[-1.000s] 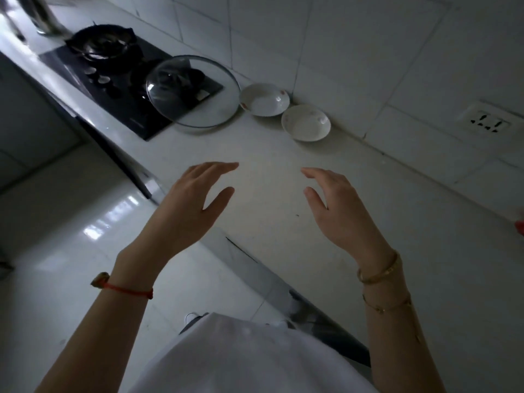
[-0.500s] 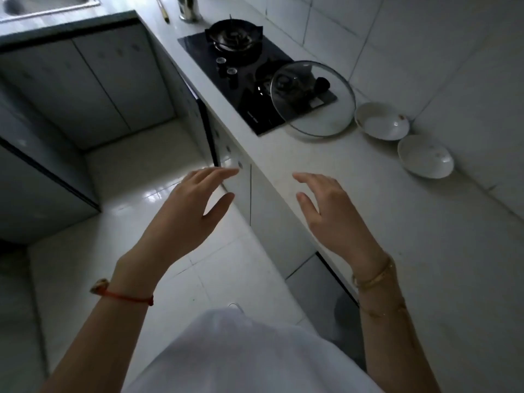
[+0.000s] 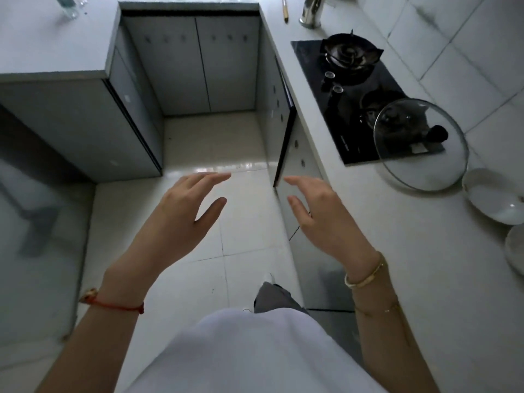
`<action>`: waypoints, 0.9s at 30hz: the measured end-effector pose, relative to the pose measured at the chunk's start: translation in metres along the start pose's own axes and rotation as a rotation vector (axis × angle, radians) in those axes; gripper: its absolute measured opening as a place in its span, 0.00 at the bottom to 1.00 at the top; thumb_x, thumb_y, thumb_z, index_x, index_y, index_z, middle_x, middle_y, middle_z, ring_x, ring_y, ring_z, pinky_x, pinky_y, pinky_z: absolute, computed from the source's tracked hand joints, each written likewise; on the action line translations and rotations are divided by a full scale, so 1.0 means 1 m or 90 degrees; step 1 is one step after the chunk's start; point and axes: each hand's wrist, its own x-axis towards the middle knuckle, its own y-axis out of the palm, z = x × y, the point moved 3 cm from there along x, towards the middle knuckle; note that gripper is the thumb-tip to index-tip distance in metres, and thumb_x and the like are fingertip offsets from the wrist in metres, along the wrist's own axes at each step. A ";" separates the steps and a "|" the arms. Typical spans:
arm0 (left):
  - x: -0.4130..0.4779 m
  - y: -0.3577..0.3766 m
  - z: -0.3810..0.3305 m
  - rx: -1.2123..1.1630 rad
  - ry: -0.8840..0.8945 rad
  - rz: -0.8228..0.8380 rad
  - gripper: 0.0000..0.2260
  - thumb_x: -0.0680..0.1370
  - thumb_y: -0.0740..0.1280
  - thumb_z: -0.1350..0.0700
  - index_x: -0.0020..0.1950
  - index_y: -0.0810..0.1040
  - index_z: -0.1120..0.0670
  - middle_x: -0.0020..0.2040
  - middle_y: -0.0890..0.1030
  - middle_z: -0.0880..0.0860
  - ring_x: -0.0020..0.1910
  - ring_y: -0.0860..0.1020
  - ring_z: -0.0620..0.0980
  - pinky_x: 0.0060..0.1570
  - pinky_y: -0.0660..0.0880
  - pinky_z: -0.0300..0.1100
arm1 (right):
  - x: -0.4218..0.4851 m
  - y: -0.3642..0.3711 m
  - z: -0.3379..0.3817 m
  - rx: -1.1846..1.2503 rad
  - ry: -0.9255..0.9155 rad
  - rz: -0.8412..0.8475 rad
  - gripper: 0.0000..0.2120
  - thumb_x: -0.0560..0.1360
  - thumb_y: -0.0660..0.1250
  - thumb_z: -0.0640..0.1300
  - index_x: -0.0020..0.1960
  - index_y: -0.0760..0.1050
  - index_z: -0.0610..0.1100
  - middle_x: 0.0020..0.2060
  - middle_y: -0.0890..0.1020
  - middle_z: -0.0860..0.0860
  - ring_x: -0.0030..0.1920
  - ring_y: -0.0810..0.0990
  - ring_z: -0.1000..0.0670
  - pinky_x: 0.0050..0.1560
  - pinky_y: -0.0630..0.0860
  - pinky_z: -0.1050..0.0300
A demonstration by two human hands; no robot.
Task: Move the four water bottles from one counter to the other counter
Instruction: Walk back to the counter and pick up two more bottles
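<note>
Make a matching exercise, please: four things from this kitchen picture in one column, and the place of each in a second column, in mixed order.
Things:
1. glass lid
2. bottle
3. left hand
4. bowl

Places:
A. over the floor
B. far left counter
C. partly on the hob
D. right counter, nearer than the lid

Pairs: 1-C, 2-B, 3-A, 4-D

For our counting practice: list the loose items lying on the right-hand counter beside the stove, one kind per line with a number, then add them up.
White bowls: 2
Glass pot lid: 1
Metal container: 1
Stick-like utensil, too small to identify: 1
Total: 5
</note>
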 end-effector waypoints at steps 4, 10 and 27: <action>0.012 -0.008 0.024 0.010 -0.047 -0.016 0.18 0.79 0.61 0.52 0.70 0.70 0.49 0.66 0.75 0.46 0.66 0.71 0.46 0.66 0.67 0.40 | 0.044 0.014 0.005 -0.008 -0.035 0.044 0.18 0.80 0.57 0.46 0.70 0.67 0.47 0.66 0.74 0.50 0.69 0.68 0.51 0.70 0.66 0.48; 0.051 -0.025 0.060 0.017 -0.106 -0.054 0.18 0.79 0.62 0.52 0.70 0.70 0.49 0.65 0.75 0.47 0.66 0.71 0.48 0.66 0.69 0.48 | 0.121 0.028 0.013 -0.006 -0.101 0.078 0.18 0.80 0.57 0.46 0.69 0.67 0.47 0.65 0.75 0.51 0.68 0.68 0.51 0.70 0.66 0.51; 0.240 -0.068 0.140 0.008 -0.186 -0.156 0.18 0.79 0.61 0.52 0.70 0.70 0.50 0.65 0.75 0.47 0.67 0.70 0.45 0.67 0.68 0.48 | 0.379 0.016 0.028 -0.023 -0.248 0.120 0.18 0.80 0.56 0.45 0.69 0.67 0.46 0.65 0.75 0.51 0.68 0.68 0.51 0.69 0.67 0.49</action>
